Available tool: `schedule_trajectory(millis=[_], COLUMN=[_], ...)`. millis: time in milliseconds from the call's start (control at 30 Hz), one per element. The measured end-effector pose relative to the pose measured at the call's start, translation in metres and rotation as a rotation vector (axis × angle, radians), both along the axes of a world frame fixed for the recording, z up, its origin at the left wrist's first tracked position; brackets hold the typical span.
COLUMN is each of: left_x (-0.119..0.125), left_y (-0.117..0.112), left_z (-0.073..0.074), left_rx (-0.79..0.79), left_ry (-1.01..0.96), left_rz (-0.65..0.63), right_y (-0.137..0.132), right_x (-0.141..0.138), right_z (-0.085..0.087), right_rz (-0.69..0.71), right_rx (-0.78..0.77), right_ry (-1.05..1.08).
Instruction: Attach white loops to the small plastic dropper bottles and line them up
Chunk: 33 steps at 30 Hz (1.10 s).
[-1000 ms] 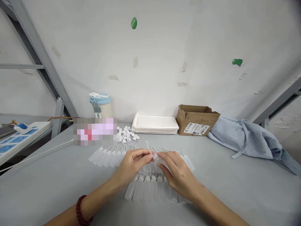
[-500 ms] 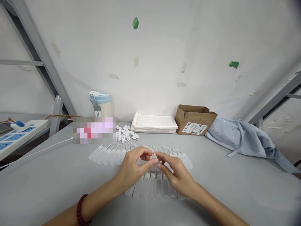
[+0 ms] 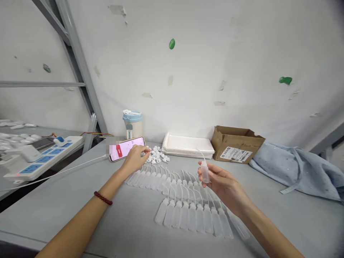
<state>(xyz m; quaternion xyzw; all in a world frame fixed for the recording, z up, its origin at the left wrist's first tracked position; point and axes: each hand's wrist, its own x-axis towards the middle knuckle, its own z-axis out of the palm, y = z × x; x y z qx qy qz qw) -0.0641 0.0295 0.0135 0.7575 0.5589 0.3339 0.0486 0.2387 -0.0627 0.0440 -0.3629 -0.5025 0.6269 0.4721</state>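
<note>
My right hand [image 3: 224, 182] grips a small translucent squeeze bottle [image 3: 205, 173] between thumb and fingers. The bottle stands upright above the table, its thin tube pointing up. At the left edge of a pile of small white caps [image 3: 158, 157] is my left hand [image 3: 135, 157]. Its fingers are curled and the thumb and index tips come close together; whatever is between them I cannot make out. Below and between the hands, rows of similar bottles with thin curved tubes [image 3: 192, 216] lie on the grey table [image 3: 129, 229]. The right hand and forearm partly cover the right end of the rows.
Behind the left hand lies a phone [image 3: 123, 149] with a cable, before a blue-lidded cup [image 3: 134, 125]. A white stack [image 3: 188, 145], an open cardboard box [image 3: 236, 147] and blue cloth [image 3: 301, 168] line the wall. A power strip [image 3: 45, 157] sits at far left.
My hands have parted: the left went over to the cap pile, while the right keeps the bottle and has moved right. The view has shifted left, and more of the bottle rows shows.
</note>
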Motion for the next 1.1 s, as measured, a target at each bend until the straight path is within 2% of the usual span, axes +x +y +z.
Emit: schedule_trajectory(millis=[100,267,500,700,933,1100], left_x=[0.001,0.022,0.037,0.041,0.037,0.039], left_y=[-0.001,-0.006,-0.005,-0.003,0.0,-0.004], left_z=[-0.004,-0.006,-0.006,-0.01,-0.014,-0.006], left_rx=[-0.038,-0.055,-0.015,-0.032,-0.047,-0.028], left_ry=[0.086,0.211,0.349,0.431,0.395,0.261], left_rz=[-0.044,-0.125,-0.1,-0.099,-0.097,-0.089], right_y=[0.005,0.005,0.001,-0.001,-0.006,-0.009], right_x=[0.002,0.001,-0.004,-0.009,-0.013,-0.016], right_z=[-0.002,-0.005,-0.008,-0.011,-0.009,-0.007], right_rz=[-0.064,-0.12,-0.125,-0.112,-0.083,-0.065], right_rx=[-0.054,-0.066,-0.035,0.0,0.029,0.003], right_ry=[0.057,0.074,-0.003,-0.061,-0.115,-0.112])
